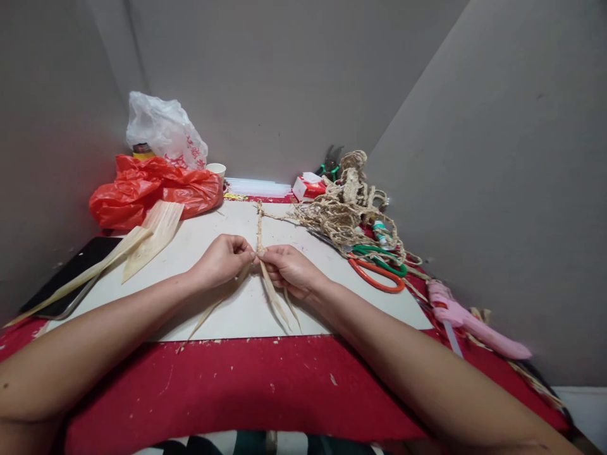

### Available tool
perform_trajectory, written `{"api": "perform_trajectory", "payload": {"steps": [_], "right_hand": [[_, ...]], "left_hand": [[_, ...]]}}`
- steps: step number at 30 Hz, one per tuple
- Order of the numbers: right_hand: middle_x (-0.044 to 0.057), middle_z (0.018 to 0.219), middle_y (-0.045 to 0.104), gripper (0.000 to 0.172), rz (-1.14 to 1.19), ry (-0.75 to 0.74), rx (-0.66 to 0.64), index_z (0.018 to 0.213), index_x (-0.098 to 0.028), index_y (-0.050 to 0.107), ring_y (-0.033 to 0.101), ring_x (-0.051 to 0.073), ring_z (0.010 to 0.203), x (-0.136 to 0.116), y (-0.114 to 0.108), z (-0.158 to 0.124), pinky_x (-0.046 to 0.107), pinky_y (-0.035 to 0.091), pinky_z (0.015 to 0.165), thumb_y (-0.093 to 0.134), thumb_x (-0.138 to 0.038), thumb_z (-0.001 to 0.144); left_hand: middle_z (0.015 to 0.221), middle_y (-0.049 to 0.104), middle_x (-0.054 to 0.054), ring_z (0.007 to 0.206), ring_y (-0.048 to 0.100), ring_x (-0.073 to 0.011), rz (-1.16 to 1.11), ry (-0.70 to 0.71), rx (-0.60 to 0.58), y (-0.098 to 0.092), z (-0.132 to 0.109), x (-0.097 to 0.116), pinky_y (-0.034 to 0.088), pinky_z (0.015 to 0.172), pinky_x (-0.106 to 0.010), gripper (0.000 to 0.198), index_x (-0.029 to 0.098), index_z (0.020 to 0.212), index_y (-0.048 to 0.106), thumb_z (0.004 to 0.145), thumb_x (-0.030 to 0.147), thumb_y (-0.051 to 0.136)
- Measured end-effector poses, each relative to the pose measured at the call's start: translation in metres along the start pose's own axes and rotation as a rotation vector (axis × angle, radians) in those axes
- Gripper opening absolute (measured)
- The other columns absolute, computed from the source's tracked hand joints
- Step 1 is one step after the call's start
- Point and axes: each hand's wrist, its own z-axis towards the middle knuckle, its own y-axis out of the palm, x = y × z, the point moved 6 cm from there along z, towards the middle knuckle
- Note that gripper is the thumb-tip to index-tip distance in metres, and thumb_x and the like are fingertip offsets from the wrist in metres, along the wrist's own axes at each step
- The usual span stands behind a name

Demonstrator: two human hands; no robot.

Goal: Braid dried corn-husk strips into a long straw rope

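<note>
My left hand point(222, 259) and my right hand point(289, 268) meet at the middle of a white board point(199, 240), both pinched shut on a braid of dried straw strips point(260, 230). The braided part runs away from me towards a heap of braided straw cord point(344, 212). Loose unbraided strip ends point(279, 306) trail from under my hands towards the board's near edge. The fingertips of both hands touch at the braid.
Flat husk strips point(152, 237) lie at the left over a dark phone point(71, 275). Red bag point(147, 189) and white plastic bag point(164, 129) sit at the back left beside a paper cup point(217, 169). Orange and green scissors point(379, 272) and a pink glue gun point(469, 322) lie right, on red cloth point(227, 385).
</note>
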Motion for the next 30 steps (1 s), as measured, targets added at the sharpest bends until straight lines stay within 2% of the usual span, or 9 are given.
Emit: {"api": "perform_trajectory", "payload": {"steps": [3,7,11,16,23,25,27,29,30], "right_hand": [[-0.009,0.036,0.028,0.017,-0.041,-0.064,0.042,0.063,-0.014,0.052,0.017,0.003,0.031,-0.003,0.000,-0.001,0.020,0.009,0.034,0.051,-0.023,0.078],[-0.008,0.035,0.029,0.029,-0.079,-0.128,0.085,0.052,-0.017,0.041,0.019,0.003,0.030,-0.002,-0.003,0.001,0.021,0.010,0.035,0.054,-0.025,0.076],[-0.008,0.036,0.029,0.031,-0.091,-0.131,0.095,0.051,-0.018,0.038,0.020,0.003,0.031,-0.001,-0.004,0.003,0.021,0.010,0.035,0.055,-0.027,0.076],[-0.008,0.037,0.028,0.032,-0.097,-0.105,0.139,0.051,-0.017,0.039,0.020,0.002,0.031,0.001,-0.003,-0.003,0.021,0.010,0.035,0.060,-0.028,0.073],[-0.009,0.041,0.025,0.033,-0.032,-0.062,0.133,0.052,-0.018,0.036,0.018,0.002,0.033,0.001,-0.002,-0.005,0.019,0.011,0.034,0.062,-0.027,0.070],[-0.009,0.042,0.024,0.030,-0.029,-0.068,0.114,0.054,-0.018,0.038,0.017,0.002,0.034,-0.001,-0.002,-0.004,0.018,0.011,0.034,0.061,-0.027,0.071],[-0.009,0.043,0.023,0.022,-0.014,-0.061,0.068,0.058,-0.016,0.045,0.017,0.002,0.034,-0.001,-0.002,-0.002,0.018,0.011,0.035,0.059,-0.027,0.072],[-0.010,0.042,0.024,0.016,0.019,-0.042,0.016,0.064,-0.015,0.051,0.017,0.003,0.034,-0.001,-0.002,0.001,0.018,0.010,0.035,0.057,-0.026,0.073],[-0.010,0.042,0.024,0.014,0.039,-0.031,-0.009,0.065,-0.014,0.053,0.017,0.003,0.034,-0.001,-0.003,0.002,0.018,0.009,0.035,0.056,-0.026,0.073]], "left_hand": [[0.058,0.056,-0.001,0.052,0.044,-0.0081,0.034,0.026,0.034,0.001,-0.002,0.001,0.034,0.053,-0.023,0.014,0.013,0.063,0.057,0.073,0.020,0.052],[0.055,0.051,0.001,0.052,0.042,-0.0090,0.177,0.087,0.089,0.004,-0.008,0.006,0.031,0.052,-0.023,0.013,0.014,0.062,0.056,0.073,0.021,0.051],[0.055,0.049,0.001,0.053,0.042,-0.0090,0.237,0.167,0.090,0.006,-0.011,0.009,0.031,0.053,-0.023,0.016,0.015,0.061,0.053,0.074,0.022,0.050],[0.062,0.052,0.001,0.057,0.046,-0.0104,0.202,0.149,0.151,0.003,-0.009,0.003,0.035,0.056,-0.024,0.021,0.015,0.076,0.056,0.074,0.036,0.056],[0.057,0.051,0.002,0.053,0.042,-0.0083,0.235,0.375,0.147,0.009,-0.021,0.017,0.035,0.056,-0.024,0.010,0.015,0.072,0.056,0.078,0.018,0.049],[0.059,0.053,0.002,0.055,0.044,-0.0085,0.186,0.437,0.169,0.006,-0.023,0.022,0.037,0.058,-0.024,0.012,0.015,0.070,0.056,0.079,0.018,0.049],[0.067,0.057,0.000,0.061,0.049,-0.0093,0.076,0.438,0.230,-0.001,-0.020,0.021,0.039,0.062,-0.024,0.011,0.015,0.074,0.058,0.080,0.020,0.049],[0.078,0.060,-0.002,0.070,0.054,-0.0105,-0.086,0.337,0.285,-0.008,-0.011,0.012,0.042,0.067,-0.025,0.010,0.016,0.083,0.058,0.079,0.020,0.050],[0.082,0.061,-0.003,0.073,0.055,-0.0111,-0.183,0.250,0.274,-0.007,-0.005,0.006,0.043,0.069,-0.025,0.012,0.016,0.087,0.057,0.078,0.020,0.051]]}}
